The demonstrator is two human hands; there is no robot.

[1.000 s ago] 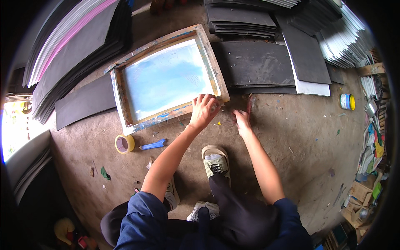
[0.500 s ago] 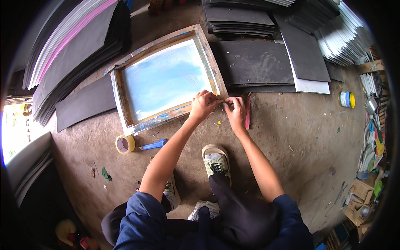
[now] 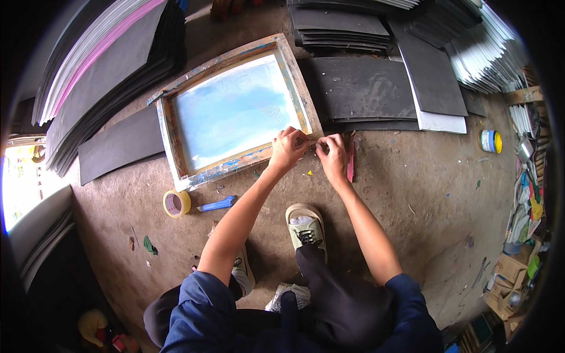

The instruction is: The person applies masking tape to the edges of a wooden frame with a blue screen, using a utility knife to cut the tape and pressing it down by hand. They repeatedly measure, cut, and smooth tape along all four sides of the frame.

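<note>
The person squats on the concrete floor (image 3: 412, 194), and both hands meet at the near right corner of the wooden screen frame (image 3: 170, 141), which lies flat on the floor with its pale blue mesh facing up. The left hand (image 3: 288, 148) is closed, its fingers pinched on something small and thin at the frame's corner; the right hand (image 3: 332, 154) is closed in the same way, pinching the other end, just beside the left one. What exactly is between them is too small to tell; it may be a strip of tape. A red narrow tool (image 3: 351, 162) lies on the floor just right of the right hand. A roll of tape (image 3: 176, 203) and a blue cutter (image 3: 216, 205) lie near the frame's left near corner, well apart from the hands. Stacks of dark sheets (image 3: 365, 88) lie far and right. To do this step well, I think the hands should keep the strip tight and straight, lay it along the frame's edge without wrinkles, and press from the corner outward.
</note>
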